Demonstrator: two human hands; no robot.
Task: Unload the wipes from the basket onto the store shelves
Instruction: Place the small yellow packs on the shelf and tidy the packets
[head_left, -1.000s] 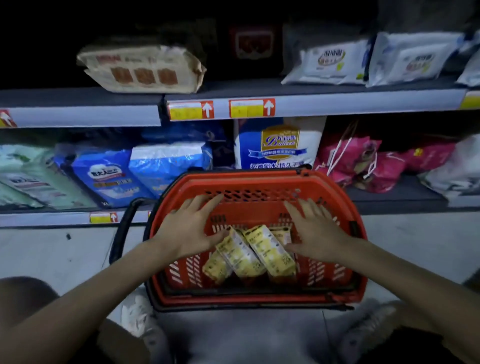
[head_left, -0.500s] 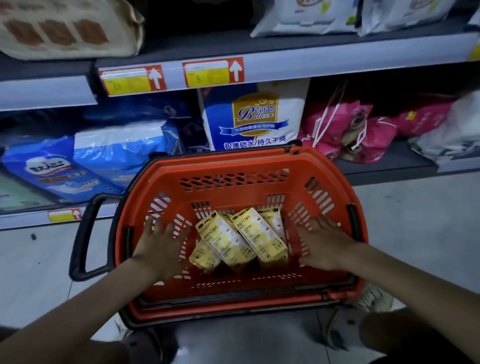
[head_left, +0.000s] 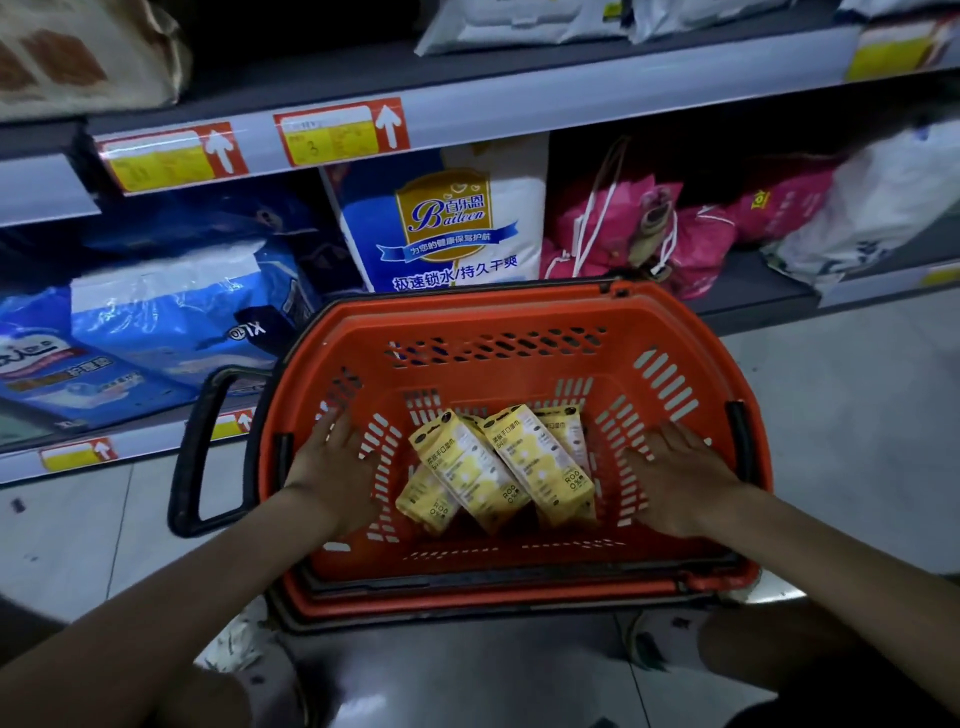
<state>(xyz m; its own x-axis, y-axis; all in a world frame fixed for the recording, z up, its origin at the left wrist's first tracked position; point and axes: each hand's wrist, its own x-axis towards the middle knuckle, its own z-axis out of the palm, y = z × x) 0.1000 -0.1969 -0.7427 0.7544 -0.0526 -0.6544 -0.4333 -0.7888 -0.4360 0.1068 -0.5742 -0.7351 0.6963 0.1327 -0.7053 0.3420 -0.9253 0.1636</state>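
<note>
a second ago my hands were close over the packs; now they have spread apart. my left hand (head_left: 332, 470) lies flat on the left inner wall of the orange basket (head_left: 519, 312) and my right hand (head_left: 680, 475) on the right wall, fingers straight and splayed, gripping nothing. the yellow wipes (head_left: 498, 467) have not moved: they lean together on the basket floor between my hands, touched by neither. nothing has reached the shelves (head_left: 519, 93) on the far side, so i judge the unloading has not started.
</note>
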